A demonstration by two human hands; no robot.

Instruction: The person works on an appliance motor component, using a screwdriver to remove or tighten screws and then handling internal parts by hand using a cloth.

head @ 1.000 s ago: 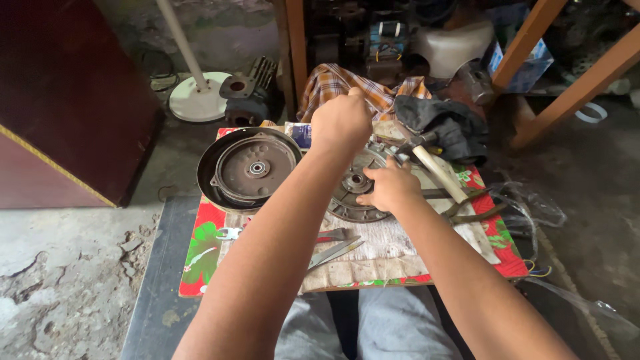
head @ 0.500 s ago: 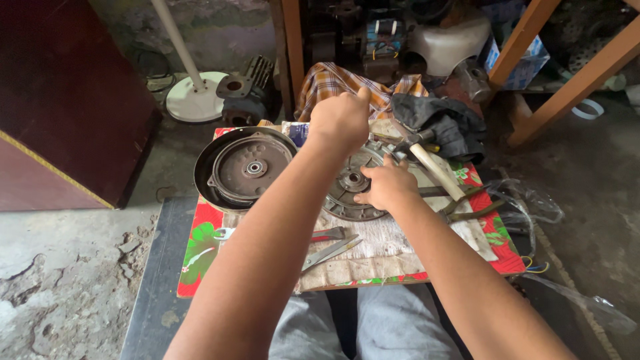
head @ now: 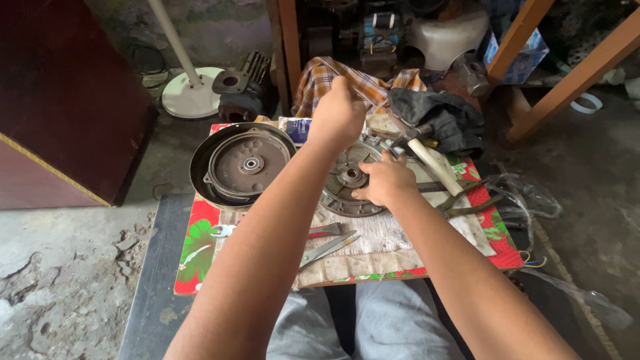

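A small work board (head: 200, 267) covered in red floral cloth sits across the person's lap, with a worn paper sheet over its middle. On its far left lies a round dark motor cover (head: 241, 163) with a bearing at its centre. To the right of it, near the board's centre, rests a ribbed metal motor plate (head: 347, 187), the piece being worked on. The right hand (head: 385, 180) lies flat on this plate, fingers spread and pressing down beside the hub. The left hand (head: 338, 113) is raised above the plate's far edge, clenched into a fist; what it grips is hidden, so I cannot tell. Further right, a hammer (head: 430, 157) with a pale wooden handle lies slanting, next to a dark rag (head: 443, 117). Pliers (head: 467, 200) lie at the right edge, scissors (head: 330, 248) on the near side.

To do this well, I judge the right hand should keep the plate pinned steady and its fingers clear of the hub while the left hand works from above.
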